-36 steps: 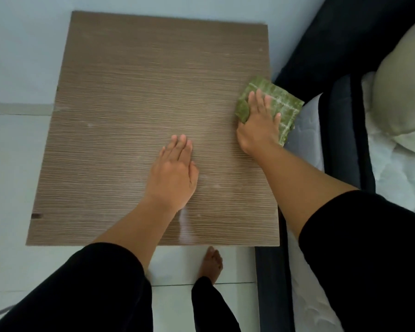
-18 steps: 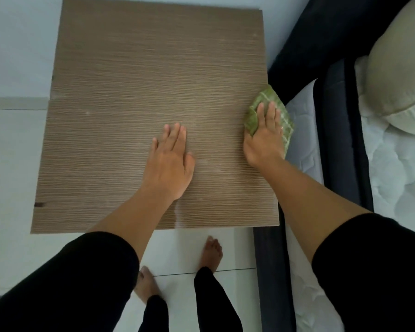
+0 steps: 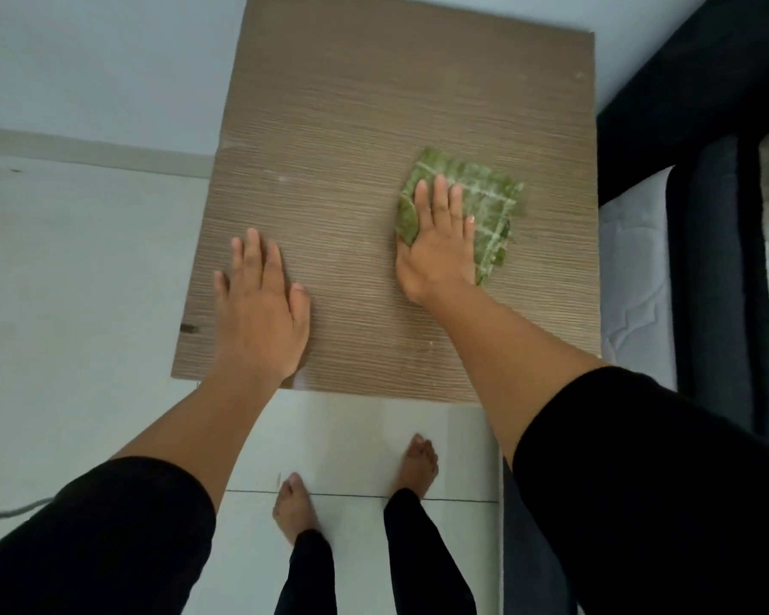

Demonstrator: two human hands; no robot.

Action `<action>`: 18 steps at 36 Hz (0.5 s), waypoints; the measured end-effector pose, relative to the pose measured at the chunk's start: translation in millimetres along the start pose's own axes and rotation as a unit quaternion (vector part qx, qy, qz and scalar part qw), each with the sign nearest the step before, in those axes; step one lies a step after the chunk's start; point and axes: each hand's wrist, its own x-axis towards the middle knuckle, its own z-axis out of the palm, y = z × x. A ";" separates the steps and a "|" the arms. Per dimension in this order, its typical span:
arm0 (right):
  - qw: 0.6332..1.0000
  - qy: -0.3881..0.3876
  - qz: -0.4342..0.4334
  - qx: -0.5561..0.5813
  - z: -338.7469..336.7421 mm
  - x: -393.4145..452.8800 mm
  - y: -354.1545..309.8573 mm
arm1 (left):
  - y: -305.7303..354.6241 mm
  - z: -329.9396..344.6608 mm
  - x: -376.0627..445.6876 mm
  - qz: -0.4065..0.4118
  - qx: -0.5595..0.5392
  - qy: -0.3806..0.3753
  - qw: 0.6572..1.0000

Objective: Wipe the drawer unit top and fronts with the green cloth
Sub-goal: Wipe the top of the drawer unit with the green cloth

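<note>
The drawer unit's wood-grain top (image 3: 374,104) fills the middle of the head view, seen from above; its fronts are hidden below the near edge. A green checked cloth (image 3: 485,201) lies flat on the right half of the top. My right hand (image 3: 436,241) presses on the cloth's left part with straight fingers. My left hand (image 3: 258,308) rests flat on the bare top near the front left corner, fingers spread.
A dark bed frame (image 3: 711,268) with a white mattress (image 3: 631,277) stands tight against the unit's right side. Pale floor tiles (image 3: 85,281) lie to the left and in front, where my bare feet (image 3: 418,463) stand. A grey cable (image 3: 10,510) runs at lower left.
My right hand has slid the cloth from the unit's right edge leftward onto the top. My left hand has shifted left toward the front left corner.
</note>
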 end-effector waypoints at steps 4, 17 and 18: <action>0.999 -0.005 -0.041 0.018 7.4 5.8 -46.0 | -29.3 -9.2 3.4 -0.053 0.013 0.017 0.998; 0.988 -0.018 -0.151 0.017 16.5 33.6 -156.7 | -74.8 -10.9 3.7 -0.050 -0.067 0.016 0.996; 0.987 -0.020 -0.160 0.019 15.7 36.1 -162.4 | -75.8 -11.2 4.0 -0.047 -0.065 0.016 0.997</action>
